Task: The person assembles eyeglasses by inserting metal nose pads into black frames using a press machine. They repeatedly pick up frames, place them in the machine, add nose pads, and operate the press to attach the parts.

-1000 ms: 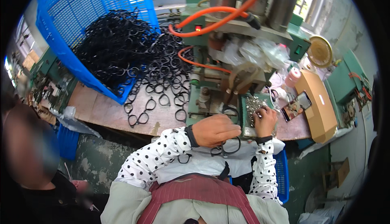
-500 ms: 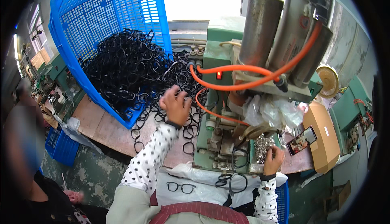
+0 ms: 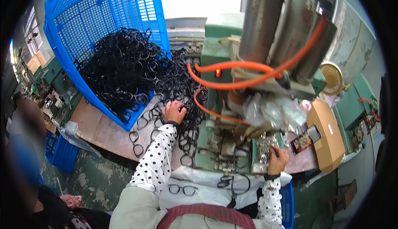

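Observation:
My left hand (image 3: pixel 174 112) rests on the near edge of a heap of black eyeglass frames (image 3: pixel 168 79). Its fingers are curled down among the frames and closed on one, though the fingertips are partly hidden. Above a tray of small shiny metal parts (image 3: pixel 263 149), my right hand (image 3: pixel 278 161) has its thumb and fingers pinched together; whatever they hold is too small to make out. Between the hands stands a green machine (image 3: pixel 203 154) with metal cylinders. One dark eyeglass frame (image 3: pixel 182 190) lies on white sheeting (image 3: pixel 199 200) in front of me, and a black cable loop hangs beside it.
A tilted blue crate (image 3: pixel 95 100) spills frames onto the table (image 3: pixel 93 123). Orange hoses (image 3: pixel 240 85) arch over the machine. To the right are a phone (image 3: pixel 306 140) and a cardboard box (image 3: pixel 327 133). Another person's hand (image 3: pixel 71 201) shows at lower left.
My left hand has gone from spread fingers above the frames down onto them, its fingers now curled. My right hand stays by the metal parts, fingers pinched. The view has shifted slightly.

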`<action>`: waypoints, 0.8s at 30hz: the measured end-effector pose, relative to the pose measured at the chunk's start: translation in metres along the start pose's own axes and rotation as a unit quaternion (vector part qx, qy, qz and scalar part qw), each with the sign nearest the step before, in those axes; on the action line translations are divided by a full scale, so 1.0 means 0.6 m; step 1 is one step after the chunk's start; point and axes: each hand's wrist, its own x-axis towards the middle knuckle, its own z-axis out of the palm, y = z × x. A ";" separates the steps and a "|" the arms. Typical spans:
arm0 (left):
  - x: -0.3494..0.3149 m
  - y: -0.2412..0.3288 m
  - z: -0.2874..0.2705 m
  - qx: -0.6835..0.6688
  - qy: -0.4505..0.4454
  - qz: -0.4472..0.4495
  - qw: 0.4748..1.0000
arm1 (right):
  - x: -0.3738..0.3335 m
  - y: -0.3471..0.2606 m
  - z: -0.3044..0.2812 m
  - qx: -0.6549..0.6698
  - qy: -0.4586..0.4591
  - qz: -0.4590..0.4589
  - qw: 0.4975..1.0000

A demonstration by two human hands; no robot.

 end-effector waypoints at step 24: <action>-0.248 0.238 -0.227 -0.188 0.126 0.253 0.941 | 0.009 -0.271 0.008 0.328 -0.174 0.106 0.923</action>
